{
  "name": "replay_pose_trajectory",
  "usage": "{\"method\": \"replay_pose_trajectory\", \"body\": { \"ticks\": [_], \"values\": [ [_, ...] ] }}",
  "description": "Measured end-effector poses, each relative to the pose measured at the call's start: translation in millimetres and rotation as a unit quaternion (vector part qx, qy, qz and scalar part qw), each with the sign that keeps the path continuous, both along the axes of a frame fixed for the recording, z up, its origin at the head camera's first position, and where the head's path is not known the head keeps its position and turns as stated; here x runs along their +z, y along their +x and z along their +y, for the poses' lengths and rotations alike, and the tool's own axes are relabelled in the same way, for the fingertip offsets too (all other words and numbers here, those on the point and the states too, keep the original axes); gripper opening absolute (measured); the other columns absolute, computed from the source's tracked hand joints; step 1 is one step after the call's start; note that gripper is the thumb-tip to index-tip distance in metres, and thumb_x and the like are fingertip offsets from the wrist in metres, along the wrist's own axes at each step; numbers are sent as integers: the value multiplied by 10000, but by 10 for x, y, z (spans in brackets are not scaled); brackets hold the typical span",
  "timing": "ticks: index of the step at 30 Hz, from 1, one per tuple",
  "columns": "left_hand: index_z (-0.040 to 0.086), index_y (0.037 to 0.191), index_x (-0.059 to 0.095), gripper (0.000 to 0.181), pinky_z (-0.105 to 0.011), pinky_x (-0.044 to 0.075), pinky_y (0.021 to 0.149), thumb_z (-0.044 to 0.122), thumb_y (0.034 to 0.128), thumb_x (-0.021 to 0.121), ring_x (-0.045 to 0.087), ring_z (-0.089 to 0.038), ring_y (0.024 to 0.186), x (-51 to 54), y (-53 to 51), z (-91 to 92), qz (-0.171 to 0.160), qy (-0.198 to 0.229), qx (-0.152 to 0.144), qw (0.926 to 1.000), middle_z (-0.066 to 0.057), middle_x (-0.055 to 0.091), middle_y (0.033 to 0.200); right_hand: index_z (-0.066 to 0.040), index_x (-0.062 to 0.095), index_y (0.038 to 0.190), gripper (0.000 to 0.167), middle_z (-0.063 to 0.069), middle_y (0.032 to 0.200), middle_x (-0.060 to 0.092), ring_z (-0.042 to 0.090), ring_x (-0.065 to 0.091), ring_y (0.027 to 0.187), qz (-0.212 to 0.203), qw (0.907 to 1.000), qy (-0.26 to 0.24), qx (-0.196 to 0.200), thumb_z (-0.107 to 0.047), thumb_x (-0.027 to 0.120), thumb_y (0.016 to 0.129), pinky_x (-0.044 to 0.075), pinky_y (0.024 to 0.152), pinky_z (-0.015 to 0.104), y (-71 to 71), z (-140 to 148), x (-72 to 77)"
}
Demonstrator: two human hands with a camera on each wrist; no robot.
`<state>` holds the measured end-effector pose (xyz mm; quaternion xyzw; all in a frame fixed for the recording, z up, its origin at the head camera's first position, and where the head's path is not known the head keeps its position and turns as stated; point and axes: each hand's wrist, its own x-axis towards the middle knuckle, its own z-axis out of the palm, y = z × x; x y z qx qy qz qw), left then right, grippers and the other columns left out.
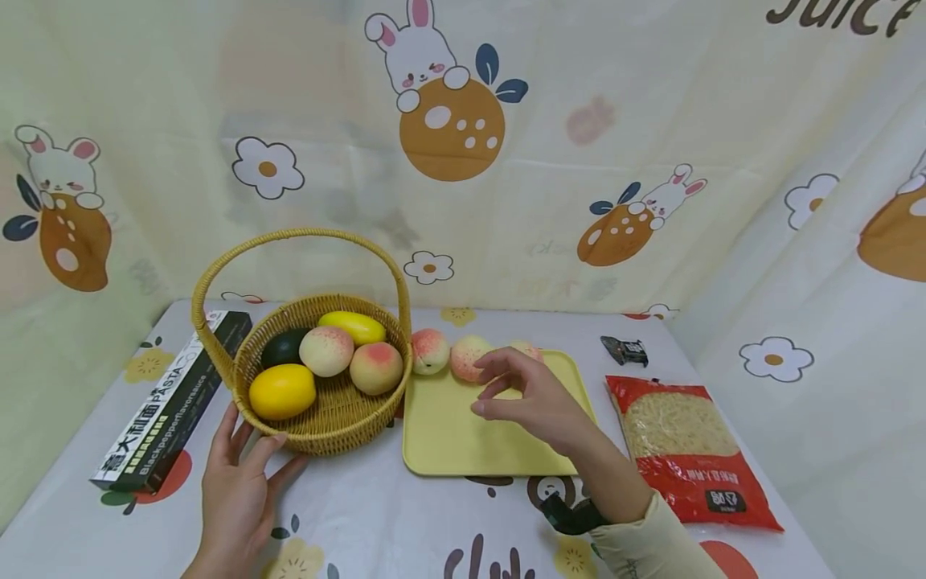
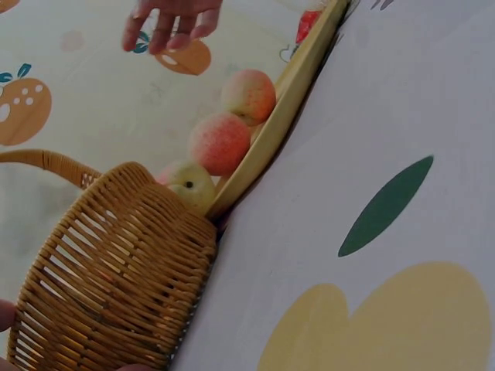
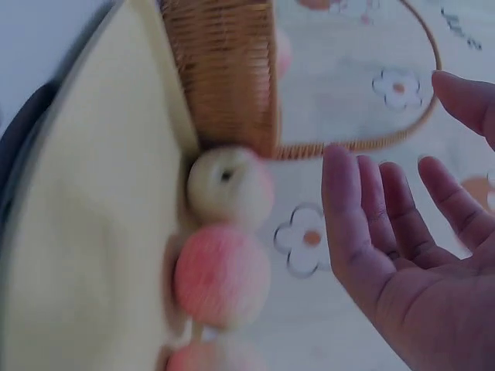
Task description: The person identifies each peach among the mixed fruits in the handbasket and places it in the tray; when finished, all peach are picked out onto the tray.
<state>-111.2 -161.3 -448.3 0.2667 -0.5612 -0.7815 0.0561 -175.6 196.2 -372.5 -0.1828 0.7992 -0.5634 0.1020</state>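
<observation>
My left hand (image 1: 242, 486) touches the near left side of a wicker basket (image 1: 329, 438) with spread fingers; only fingertips show in the left wrist view. Inside the basket lie a lemon (image 1: 283, 392), a long yellow fruit (image 1: 353, 326), a dark green fruit (image 1: 285, 348), a pale peach (image 1: 326, 351) and a redder peach (image 1: 377, 368). Above a yellow tray (image 1: 470, 442) hovers my right hand (image 1: 531, 398), fingers loosely bent and holding nothing. Along the tray's far edge sit three peaches, the left peach (image 1: 431, 351) beside the basket and the middle peach (image 1: 470, 358) partly behind the hand.
Left of the basket lies a black and white pasta box (image 1: 177, 402). A red bag of pasta (image 1: 687, 450) rests to the right of the tray, with a small black packet (image 1: 624, 351) behind it. A patterned curtain (image 1: 506, 225) hangs along the table's back.
</observation>
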Motion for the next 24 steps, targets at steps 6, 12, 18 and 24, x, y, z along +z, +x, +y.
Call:
{"method": "replay_pose_trajectory", "body": {
  "ticks": [6,12,18,24],
  "values": [
    [548,1647,116,892,-580,572,1013,76,1044,574,371,-355,1545,-5,-14,2,-76,10,6,10000,12,54,1803,-122,659,1307,464,112,1228,678,254,686,1056,378,9986,316,210,-148,851,885,629,884,377,-91,-333,98],
    [549,1646,112,890,-568,577,1009,80,1045,571,376,-352,1540,0,-19,5,-87,-28,1,10000,12,56,1804,-154,670,1280,447,78,1221,698,298,702,1083,807,9934,707,396,-185,857,875,637,895,407,-191,-612,148],
    [544,1648,105,883,-538,592,999,79,1050,559,401,-340,1524,-2,-12,3,-38,-66,-22,10000,10,72,1800,-85,653,1352,506,170,1296,683,345,680,1131,1286,9823,1105,794,-147,837,884,638,831,254,-265,-872,192],
    [547,1646,114,882,-531,597,995,72,1049,556,404,-337,1520,-2,-9,-2,-57,-20,-15,10000,17,74,1800,-81,657,1349,504,130,1337,682,314,666,1186,1811,9618,1757,1061,-179,834,887,629,928,374,-321,-1143,278]
  ]
}}
